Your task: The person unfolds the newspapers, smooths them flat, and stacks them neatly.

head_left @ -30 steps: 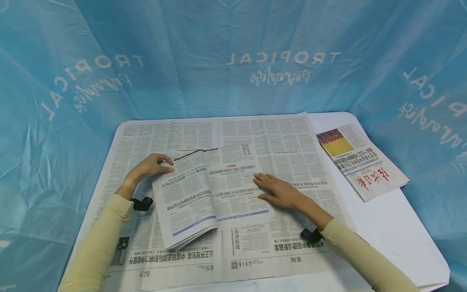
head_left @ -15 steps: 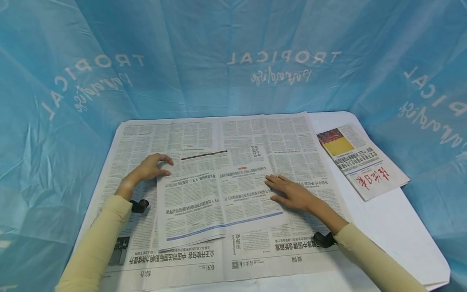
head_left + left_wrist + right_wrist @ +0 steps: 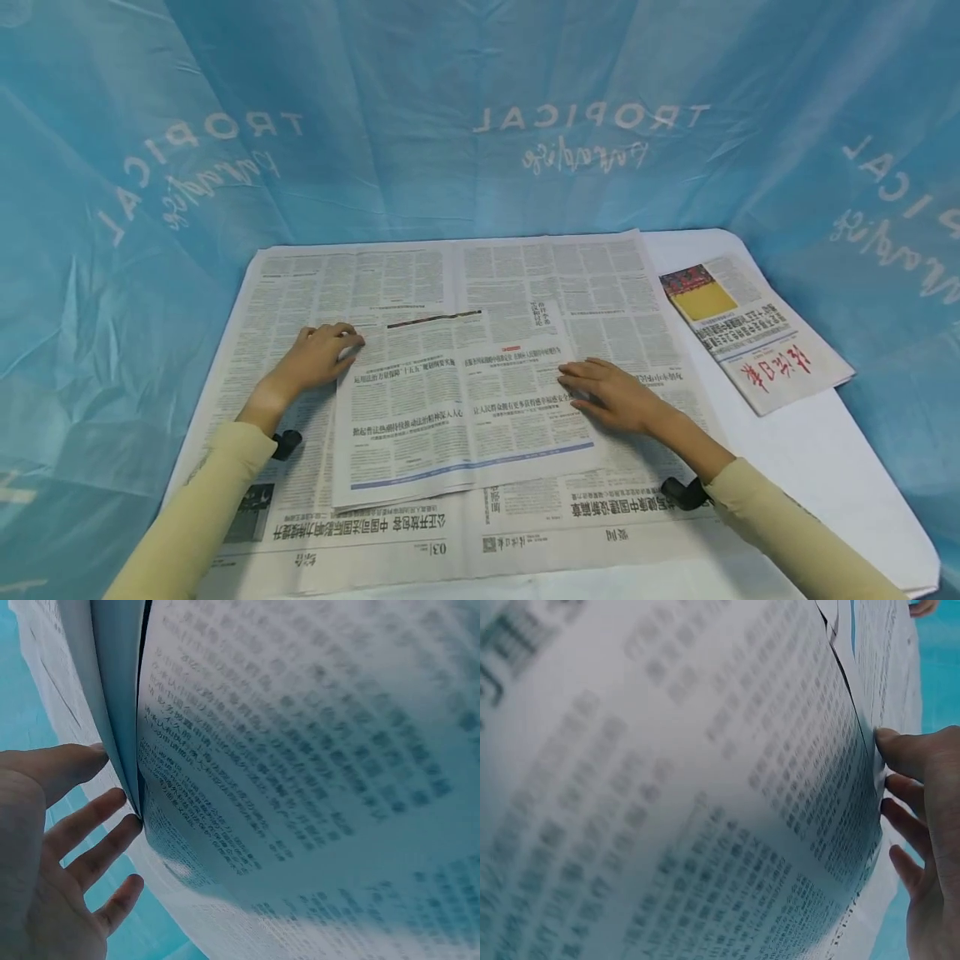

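Observation:
A smaller folded newspaper point(image 3: 420, 417) lies on top of a large spread-out newspaper point(image 3: 300, 300), a crease running down its middle. At its left edge is my left hand point(image 3: 318, 357); in the left wrist view the fingertips touch or nearly touch the layered edge of the newspaper point(image 3: 300, 735), with thumb and fingers apart. My right hand point(image 3: 615, 394) rests at the opposite edge, fingers extended. In the right wrist view, the right hand's point(image 3: 937, 810) thumb and fingertips meet the edge of the newspaper point(image 3: 705, 780). The undersides of the sheets are hidden.
Another folded newspaper point(image 3: 757, 333) with red lettering and a yellow picture lies to the right on the white table point(image 3: 817, 450). Blue curtains point(image 3: 465, 183) printed with white lettering hang behind the table and at both sides.
The smaller newspaper's left half, lifted and curled before, now lies flatter. The newspaper and my right hand have shifted right. My left hand let its edge go and has moved back against it.

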Tool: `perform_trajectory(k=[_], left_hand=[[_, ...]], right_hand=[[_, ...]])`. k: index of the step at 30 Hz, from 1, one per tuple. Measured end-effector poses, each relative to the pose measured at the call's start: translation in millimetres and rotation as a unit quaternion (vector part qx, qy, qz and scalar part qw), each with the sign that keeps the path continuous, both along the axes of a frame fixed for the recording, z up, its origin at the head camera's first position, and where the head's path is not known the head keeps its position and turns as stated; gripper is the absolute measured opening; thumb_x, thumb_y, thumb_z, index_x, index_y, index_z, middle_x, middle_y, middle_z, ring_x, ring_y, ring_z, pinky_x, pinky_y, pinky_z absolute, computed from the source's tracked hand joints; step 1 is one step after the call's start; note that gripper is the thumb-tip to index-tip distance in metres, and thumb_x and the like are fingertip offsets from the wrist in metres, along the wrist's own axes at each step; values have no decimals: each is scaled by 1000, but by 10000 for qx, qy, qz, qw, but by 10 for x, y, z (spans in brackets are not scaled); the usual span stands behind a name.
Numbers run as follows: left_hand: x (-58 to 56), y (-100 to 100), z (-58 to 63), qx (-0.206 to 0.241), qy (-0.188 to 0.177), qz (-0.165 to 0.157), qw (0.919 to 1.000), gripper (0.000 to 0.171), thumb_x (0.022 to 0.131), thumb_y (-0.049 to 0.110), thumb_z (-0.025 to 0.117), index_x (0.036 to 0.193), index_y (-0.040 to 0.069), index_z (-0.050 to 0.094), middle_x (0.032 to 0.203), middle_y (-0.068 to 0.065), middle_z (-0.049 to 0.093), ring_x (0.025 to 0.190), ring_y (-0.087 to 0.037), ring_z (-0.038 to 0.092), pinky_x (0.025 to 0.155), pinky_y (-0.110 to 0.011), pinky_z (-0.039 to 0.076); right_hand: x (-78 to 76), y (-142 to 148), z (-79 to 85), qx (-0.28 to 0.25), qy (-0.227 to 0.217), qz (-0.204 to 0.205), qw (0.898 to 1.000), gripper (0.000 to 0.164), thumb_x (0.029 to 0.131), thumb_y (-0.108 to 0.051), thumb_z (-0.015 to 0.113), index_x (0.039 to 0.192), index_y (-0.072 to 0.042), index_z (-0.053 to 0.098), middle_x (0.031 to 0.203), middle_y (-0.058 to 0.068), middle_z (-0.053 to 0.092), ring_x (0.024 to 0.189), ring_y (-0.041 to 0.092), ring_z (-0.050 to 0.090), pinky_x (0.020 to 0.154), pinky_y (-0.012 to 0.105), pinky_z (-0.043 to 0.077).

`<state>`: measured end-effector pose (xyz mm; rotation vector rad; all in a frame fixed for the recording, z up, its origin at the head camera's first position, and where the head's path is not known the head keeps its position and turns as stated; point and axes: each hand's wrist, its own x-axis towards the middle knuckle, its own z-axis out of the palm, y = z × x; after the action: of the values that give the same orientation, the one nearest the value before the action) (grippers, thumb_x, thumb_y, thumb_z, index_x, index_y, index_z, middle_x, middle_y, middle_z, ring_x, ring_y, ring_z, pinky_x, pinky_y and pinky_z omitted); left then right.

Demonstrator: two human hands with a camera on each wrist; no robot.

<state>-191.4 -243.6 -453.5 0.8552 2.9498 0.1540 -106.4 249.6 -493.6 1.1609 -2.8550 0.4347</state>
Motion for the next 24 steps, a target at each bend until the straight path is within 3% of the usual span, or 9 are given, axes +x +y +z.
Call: perform_trajectory(k=[8,11,16,20,24], left_hand=[[127,10,-7,-127,124,-82,9998,37,94,6,61,131,6,59,136,-24,54,123,-39,53,94,-61,40],[141,-4,-20,-267,105,-177,9994,45,92,10,67,135,6,56,139,-25,51,126,-38,50,95,-59,40],[170,-55,-30,-481,283,-519,9971,61,84,9,77,139,7,51,140,-27,48,125,-40,51,97,-59,40],[201,-98,-71,-590,611,-811,9931,61,84,-2,72,140,7,50,138,-28,49,122,-41,53,98,-58,42],[222,-134,-112,-568,890,-1001,9894,58,86,1,72,140,5,50,138,-27,51,121,-40,55,96,-55,44]], right_hand=[[-108,37,-16,-381,286,265,9985,29,88,-11,71,116,-5,70,129,12,64,120,32,58,103,50,42],[-172,40,-22,-484,507,441,9966,25,85,-4,72,110,-6,71,124,13,66,117,33,60,101,50,44],[-308,16,-52,39,772,423,9961,40,88,-2,69,127,-6,63,140,16,55,127,35,53,105,50,41],[-413,-21,-78,488,850,331,9946,56,90,0,64,143,-6,48,150,19,42,136,37,43,109,51,35],[-477,-47,-99,640,802,370,9940,55,95,-1,57,148,-3,40,152,20,38,139,37,40,113,51,31]])
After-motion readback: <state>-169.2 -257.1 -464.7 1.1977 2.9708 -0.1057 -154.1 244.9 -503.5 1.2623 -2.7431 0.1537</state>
